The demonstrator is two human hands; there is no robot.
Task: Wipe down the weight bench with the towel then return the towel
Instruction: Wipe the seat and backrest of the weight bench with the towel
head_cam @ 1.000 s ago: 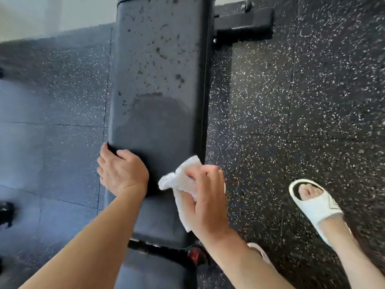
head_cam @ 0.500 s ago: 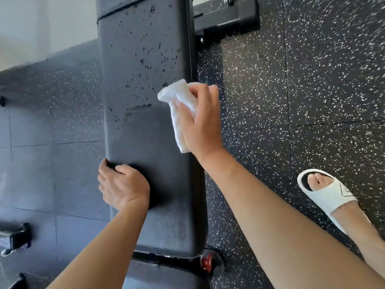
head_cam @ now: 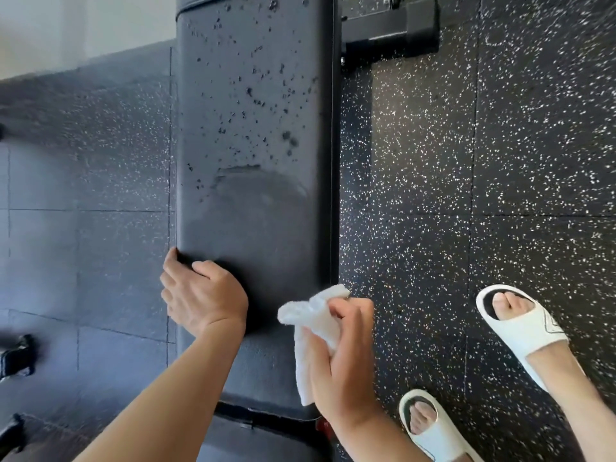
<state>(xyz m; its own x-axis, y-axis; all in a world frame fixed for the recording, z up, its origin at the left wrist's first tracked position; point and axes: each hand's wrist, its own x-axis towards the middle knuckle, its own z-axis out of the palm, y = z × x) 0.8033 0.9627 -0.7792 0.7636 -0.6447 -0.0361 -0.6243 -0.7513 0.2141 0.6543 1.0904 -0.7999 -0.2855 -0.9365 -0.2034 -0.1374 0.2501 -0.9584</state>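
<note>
Towel (head_cam: pixel 311 323) bunched in right hand (head_cam: pixel 346 368) grip, fingers curled round it, at weight bench (head_cam: pixel 256 128) pad's near right edge. Near half looks wiped; far half has droplets. Left hand (head_cam: pixel 203 295) grips near left edge. Return not started.

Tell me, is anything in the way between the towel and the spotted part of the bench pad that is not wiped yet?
Nothing visible. The right hand grips the towel at the bench pad's near right edge; bare pad runs to the droplets. The left hand grips the left edge, aside.
</note>
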